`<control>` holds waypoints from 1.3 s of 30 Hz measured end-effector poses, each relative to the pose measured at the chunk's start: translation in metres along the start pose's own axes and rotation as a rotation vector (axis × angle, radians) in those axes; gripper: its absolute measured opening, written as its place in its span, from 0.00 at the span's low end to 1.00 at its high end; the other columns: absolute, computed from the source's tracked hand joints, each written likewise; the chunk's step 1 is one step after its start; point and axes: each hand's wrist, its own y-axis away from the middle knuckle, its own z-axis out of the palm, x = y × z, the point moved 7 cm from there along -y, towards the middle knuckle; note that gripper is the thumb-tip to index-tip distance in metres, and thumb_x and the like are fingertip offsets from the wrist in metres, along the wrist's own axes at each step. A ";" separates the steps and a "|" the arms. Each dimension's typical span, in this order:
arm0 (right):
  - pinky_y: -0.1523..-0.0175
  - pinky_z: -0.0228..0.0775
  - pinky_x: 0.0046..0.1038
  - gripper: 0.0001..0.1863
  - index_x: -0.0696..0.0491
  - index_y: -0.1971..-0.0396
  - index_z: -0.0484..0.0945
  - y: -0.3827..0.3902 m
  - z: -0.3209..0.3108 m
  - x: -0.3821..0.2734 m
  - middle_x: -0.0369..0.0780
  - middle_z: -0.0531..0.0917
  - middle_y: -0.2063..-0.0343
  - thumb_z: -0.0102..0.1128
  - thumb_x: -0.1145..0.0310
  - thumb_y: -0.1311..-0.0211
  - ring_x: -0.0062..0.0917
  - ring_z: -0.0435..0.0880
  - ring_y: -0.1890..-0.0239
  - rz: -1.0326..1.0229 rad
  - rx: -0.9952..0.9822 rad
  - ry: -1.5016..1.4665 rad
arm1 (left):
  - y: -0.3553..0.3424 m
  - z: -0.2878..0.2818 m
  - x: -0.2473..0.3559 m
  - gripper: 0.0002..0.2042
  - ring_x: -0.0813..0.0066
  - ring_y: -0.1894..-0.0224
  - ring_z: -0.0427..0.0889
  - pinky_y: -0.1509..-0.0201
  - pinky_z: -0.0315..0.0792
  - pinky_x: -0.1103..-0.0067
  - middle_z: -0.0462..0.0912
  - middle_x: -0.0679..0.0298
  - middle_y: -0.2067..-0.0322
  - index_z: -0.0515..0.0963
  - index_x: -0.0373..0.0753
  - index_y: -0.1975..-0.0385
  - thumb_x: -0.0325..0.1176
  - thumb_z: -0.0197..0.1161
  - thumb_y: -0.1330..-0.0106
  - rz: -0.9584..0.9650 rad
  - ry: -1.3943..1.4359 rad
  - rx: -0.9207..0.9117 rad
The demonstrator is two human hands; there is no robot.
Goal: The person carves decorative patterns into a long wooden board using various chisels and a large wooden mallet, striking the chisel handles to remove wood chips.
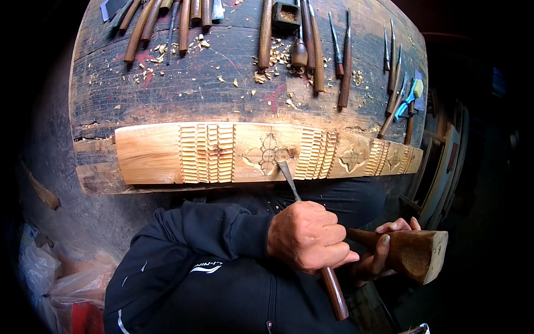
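Observation:
My left hand (pixel 308 236) is closed round a wood chisel (pixel 335 295), its dark wooden handle sticking out below the fist. The steel blade slants up and away, its flared end at the near right of a four-petalled flower carved in a long pale board (pixel 147 153). Bands of slanted notches run across this board between several flower outlines. In my right hand (pixel 382 249) is a wooden mallet (pixel 420 253) with a thick, blocky head, held to the right of the chisel. Fingers wrap the mallet from behind, and part of that hand is hidden.
The board lies along the near edge of a worn dark workbench (pixel 222 100). Across its far side are several wood-handled carving tools (pixel 264 39), scattered wood shavings (pixel 261 77), a small dark box (pixel 286 15) and a blue brush (pixel 410 97). Plastic bags (pixel 72 273) lie at lower left.

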 end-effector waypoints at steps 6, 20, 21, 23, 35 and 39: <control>0.59 0.74 0.26 0.40 0.63 0.33 0.66 0.000 0.001 0.000 0.43 0.79 0.62 0.70 0.66 0.46 0.25 0.78 0.67 0.002 0.002 0.010 | -0.002 0.000 0.000 0.26 0.73 0.85 0.66 0.83 0.56 0.75 0.61 0.68 0.84 0.63 0.44 0.86 0.38 0.81 0.43 -0.004 0.005 -0.002; 0.58 0.75 0.27 0.40 0.63 0.33 0.66 0.000 0.003 -0.001 0.43 0.78 0.61 0.70 0.65 0.45 0.25 0.78 0.67 0.001 -0.012 0.011 | 0.000 0.003 -0.002 0.26 0.73 0.85 0.67 0.83 0.56 0.74 0.61 0.69 0.84 0.63 0.44 0.85 0.40 0.80 0.41 0.009 0.075 -0.090; 0.58 0.75 0.27 0.40 0.63 0.33 0.66 0.000 0.002 0.000 0.43 0.78 0.61 0.70 0.66 0.45 0.25 0.78 0.67 0.005 -0.015 0.004 | -0.001 0.003 -0.002 0.26 0.73 0.85 0.67 0.83 0.56 0.74 0.61 0.69 0.84 0.63 0.44 0.85 0.40 0.80 0.40 0.018 0.089 -0.108; 0.57 0.75 0.27 0.40 0.63 0.33 0.66 0.001 0.001 0.001 0.43 0.78 0.61 0.70 0.66 0.44 0.25 0.78 0.66 0.015 -0.023 -0.007 | -0.001 -0.002 -0.002 0.26 0.73 0.85 0.67 0.83 0.56 0.74 0.61 0.69 0.84 0.63 0.44 0.85 0.40 0.80 0.40 0.026 0.114 -0.099; 0.52 0.72 0.28 0.36 0.64 0.32 0.63 -0.003 0.004 -0.011 0.44 0.79 0.59 0.66 0.70 0.38 0.25 0.79 0.64 -0.052 -0.063 0.033 | -0.006 -0.018 -0.003 0.26 0.73 0.85 0.67 0.83 0.55 0.74 0.61 0.69 0.84 0.63 0.44 0.85 0.40 0.80 0.40 -0.009 0.095 0.028; 0.43 0.71 0.32 0.35 0.64 0.32 0.61 -0.002 -0.008 -0.034 0.43 0.80 0.58 0.64 0.67 0.33 0.26 0.82 0.62 -0.248 -0.024 0.297 | -0.010 -0.012 -0.005 0.26 0.71 0.84 0.68 0.83 0.57 0.73 0.62 0.68 0.83 0.64 0.44 0.85 0.40 0.80 0.40 -0.058 0.054 0.050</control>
